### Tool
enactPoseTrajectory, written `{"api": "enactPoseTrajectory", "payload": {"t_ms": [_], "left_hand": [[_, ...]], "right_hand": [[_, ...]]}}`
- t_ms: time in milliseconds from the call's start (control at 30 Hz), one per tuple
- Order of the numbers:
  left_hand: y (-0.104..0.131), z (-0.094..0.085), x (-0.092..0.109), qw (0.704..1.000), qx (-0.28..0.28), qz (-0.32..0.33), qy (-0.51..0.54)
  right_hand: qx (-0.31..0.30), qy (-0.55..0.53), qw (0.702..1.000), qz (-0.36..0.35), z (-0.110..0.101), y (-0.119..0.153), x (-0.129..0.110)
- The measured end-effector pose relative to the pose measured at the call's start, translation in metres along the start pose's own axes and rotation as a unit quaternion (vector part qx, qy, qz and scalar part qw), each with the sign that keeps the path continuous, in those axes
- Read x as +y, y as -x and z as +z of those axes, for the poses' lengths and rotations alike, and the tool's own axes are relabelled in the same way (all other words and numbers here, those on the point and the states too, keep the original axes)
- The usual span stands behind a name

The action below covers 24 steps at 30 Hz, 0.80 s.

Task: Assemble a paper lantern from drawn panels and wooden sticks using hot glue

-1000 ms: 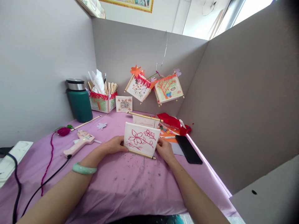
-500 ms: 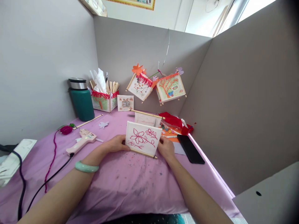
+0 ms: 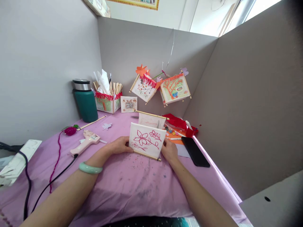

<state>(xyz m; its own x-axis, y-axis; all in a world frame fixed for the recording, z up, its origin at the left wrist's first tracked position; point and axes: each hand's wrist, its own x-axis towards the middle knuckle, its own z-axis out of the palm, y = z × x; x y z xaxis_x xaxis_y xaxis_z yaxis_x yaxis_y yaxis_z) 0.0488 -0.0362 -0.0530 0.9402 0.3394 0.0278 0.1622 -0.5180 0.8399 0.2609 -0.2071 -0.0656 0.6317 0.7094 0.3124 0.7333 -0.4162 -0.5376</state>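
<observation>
A white panel with red flowers drawn or stitched on it [image 3: 147, 140] is tilted up before me, a thin wooden stick along its lower edge. My left hand [image 3: 121, 145] grips its left side, thumb in front near the bottom corner. On the right side, my right hand [image 3: 169, 149] holds the panel too; most of those fingertips are hidden behind it. Just beyond stands another pale panel [image 3: 151, 120] with a wooden stick [image 3: 151, 114] along its top. Whether the two panels are joined cannot be seen.
Left lie a pink glue gun [image 3: 86, 143] with a black cord, magenta yarn [image 3: 70, 130] and a green tumbler [image 3: 85, 102]. A decorated box of sticks [image 3: 105, 104] stands behind. Right are a black phone [image 3: 195, 151] and red cloth [image 3: 175, 121]. Decorated lanterns [image 3: 175, 90] hang at the back.
The whole view has shifted slightly, so everything appears a little further right. Both hands keep the same hold on the flower panel.
</observation>
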Motion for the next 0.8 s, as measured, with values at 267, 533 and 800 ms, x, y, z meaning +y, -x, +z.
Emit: {"api": "enactPoseTrajectory", "payload": {"t_ms": [267,533,800], "left_hand": [[0.003,-0.001,0.003,0.999,-0.015,0.014,0.026],[0.010,-0.009,0.006,0.999,-0.004,0.000,-0.041],[0.008,-0.005,0.009,0.999,0.008,-0.012,-0.030]], "right_hand": [[0.023,-0.062,0.998,-0.011,-0.002,0.003,0.003],[-0.062,-0.212,0.967,-0.125,-0.027,0.011,0.015],[-0.233,-0.183,0.941,-0.162,-0.033,0.025,0.002]]}}
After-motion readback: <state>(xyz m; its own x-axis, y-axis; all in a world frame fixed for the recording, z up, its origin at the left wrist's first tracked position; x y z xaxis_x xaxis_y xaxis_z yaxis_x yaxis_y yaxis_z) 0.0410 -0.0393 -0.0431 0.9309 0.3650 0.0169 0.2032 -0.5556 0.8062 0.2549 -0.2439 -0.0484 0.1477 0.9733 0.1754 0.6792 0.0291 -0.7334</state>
